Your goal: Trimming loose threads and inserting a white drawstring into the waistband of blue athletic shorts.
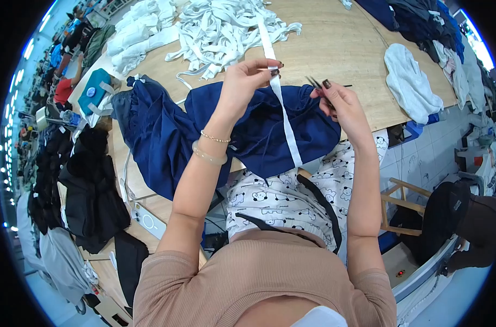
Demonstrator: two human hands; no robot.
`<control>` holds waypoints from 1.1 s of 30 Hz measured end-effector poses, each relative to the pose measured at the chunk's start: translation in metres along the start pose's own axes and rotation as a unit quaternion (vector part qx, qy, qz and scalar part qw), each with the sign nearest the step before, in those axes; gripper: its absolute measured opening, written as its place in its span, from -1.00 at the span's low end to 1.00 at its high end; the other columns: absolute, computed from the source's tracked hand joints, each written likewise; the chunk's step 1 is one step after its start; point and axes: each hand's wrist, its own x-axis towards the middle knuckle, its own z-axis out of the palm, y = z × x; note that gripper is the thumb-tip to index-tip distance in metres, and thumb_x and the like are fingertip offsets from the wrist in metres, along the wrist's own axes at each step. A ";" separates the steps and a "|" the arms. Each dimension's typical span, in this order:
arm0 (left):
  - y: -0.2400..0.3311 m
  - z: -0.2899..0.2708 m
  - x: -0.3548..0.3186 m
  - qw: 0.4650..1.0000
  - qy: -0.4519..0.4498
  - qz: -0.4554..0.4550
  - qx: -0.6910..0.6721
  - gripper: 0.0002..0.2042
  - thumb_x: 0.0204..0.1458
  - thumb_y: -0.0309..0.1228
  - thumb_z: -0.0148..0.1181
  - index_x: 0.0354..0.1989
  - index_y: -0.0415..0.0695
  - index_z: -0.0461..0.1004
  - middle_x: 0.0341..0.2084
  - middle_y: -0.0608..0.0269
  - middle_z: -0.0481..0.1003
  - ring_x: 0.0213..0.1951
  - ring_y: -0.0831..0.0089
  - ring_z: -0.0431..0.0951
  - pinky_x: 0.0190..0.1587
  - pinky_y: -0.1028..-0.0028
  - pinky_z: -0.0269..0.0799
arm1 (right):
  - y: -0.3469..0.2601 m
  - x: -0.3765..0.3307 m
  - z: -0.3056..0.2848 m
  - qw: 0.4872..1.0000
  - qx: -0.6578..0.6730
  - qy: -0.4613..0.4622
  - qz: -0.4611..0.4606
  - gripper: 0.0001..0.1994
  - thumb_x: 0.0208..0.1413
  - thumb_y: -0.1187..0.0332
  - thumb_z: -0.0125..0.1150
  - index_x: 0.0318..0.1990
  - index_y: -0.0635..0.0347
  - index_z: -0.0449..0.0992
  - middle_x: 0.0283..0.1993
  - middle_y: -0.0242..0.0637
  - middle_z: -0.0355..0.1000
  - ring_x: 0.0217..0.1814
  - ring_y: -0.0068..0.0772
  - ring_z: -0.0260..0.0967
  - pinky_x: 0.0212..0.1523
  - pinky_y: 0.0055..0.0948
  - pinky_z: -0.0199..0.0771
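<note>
My left hand [247, 84] pinches a long white fabric strip [286, 122] between thumb and fingers, above the table. The strip runs up toward a heap of white strips [218, 35] at the back and hangs down to my lap. My right hand [338, 103] is closed round a small dark pointed tool, probably thread snips [315, 84], its tips pointing up and left. Under both hands, a navy blue garment [269, 141] with a gathered waistband lies over the table's front edge. A second bunched navy garment [160, 136] lies to its left.
A wooden table [335, 41] spreads out ahead. On its right lies a light grey cloth [408, 82], with dark garments [422, 24] beyond. At left are a teal pouch [95, 90], black garments [92, 191] and a phone [148, 219]. A wooden stool [403, 206] stands at right.
</note>
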 end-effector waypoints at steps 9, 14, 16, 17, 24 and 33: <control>0.000 -0.005 -0.007 0.990 -0.078 0.031 0.114 -0.53 -0.13 -0.71 0.07 0.05 -0.16 0.42 -0.01 0.26 0.29 -0.46 0.71 0.28 -0.24 0.66 0.35 | 0.016 0.037 0.015 0.992 -0.120 0.001 0.028 -0.67 0.11 0.21 0.11 -0.53 0.31 0.53 -0.64 -0.49 0.29 -0.59 -0.73 0.08 -0.55 -0.66 0.05; 0.000 -0.002 -0.007 0.986 -0.106 0.061 0.117 -0.46 -0.15 -0.73 0.06 0.11 -0.08 0.38 0.06 0.24 0.25 -0.46 0.73 0.28 -0.34 0.71 0.29 | 0.023 0.053 0.016 0.984 -0.177 -0.011 -0.010 -0.64 -0.03 0.10 0.19 -0.50 0.30 0.57 -0.64 -0.29 0.40 -0.57 -0.55 0.26 -0.48 -0.51 0.24; -0.001 -0.003 -0.007 0.983 -0.110 0.065 0.129 -0.45 -0.15 -0.72 0.04 0.11 -0.06 0.38 0.09 0.25 0.24 -0.48 0.77 0.27 -0.36 0.72 0.27 | 0.022 0.057 0.019 0.983 -0.182 -0.028 -0.021 -0.64 -0.05 0.10 0.20 -0.50 0.31 0.57 -0.64 -0.30 0.40 -0.57 -0.54 0.28 -0.47 -0.51 0.25; 0.000 -0.003 -0.007 0.983 -0.110 0.066 0.130 -0.45 -0.15 -0.72 0.04 0.11 -0.06 0.38 0.09 0.25 0.24 -0.48 0.77 0.27 -0.36 0.72 0.27 | 0.021 0.058 0.022 0.983 -0.182 -0.028 -0.022 -0.64 -0.05 0.10 0.20 -0.50 0.31 0.57 -0.64 -0.30 0.40 -0.57 -0.54 0.28 -0.47 -0.51 0.25; 0.001 -0.004 -0.005 0.980 -0.125 0.072 0.139 -0.43 -0.15 -0.72 0.02 0.14 -0.05 0.35 0.13 0.21 0.21 -0.53 0.79 0.26 -0.40 0.72 0.27 | 0.025 0.059 0.019 0.985 -0.168 -0.030 -0.028 -0.64 -0.05 0.11 0.22 -0.52 0.32 0.56 -0.64 -0.33 0.41 -0.56 -0.60 0.27 -0.48 -0.54 0.24; 0.004 -0.003 -0.004 0.980 -0.132 0.069 0.135 -0.41 -0.14 -0.73 0.03 0.16 -0.03 0.33 0.14 0.19 0.18 -0.51 0.76 0.27 -0.38 0.70 0.28 | 0.025 0.059 0.022 0.991 -0.123 -0.047 -0.002 -0.66 -0.04 0.15 0.21 -0.55 0.32 0.53 -0.64 -0.38 0.39 -0.54 -0.65 0.24 -0.47 -0.59 0.20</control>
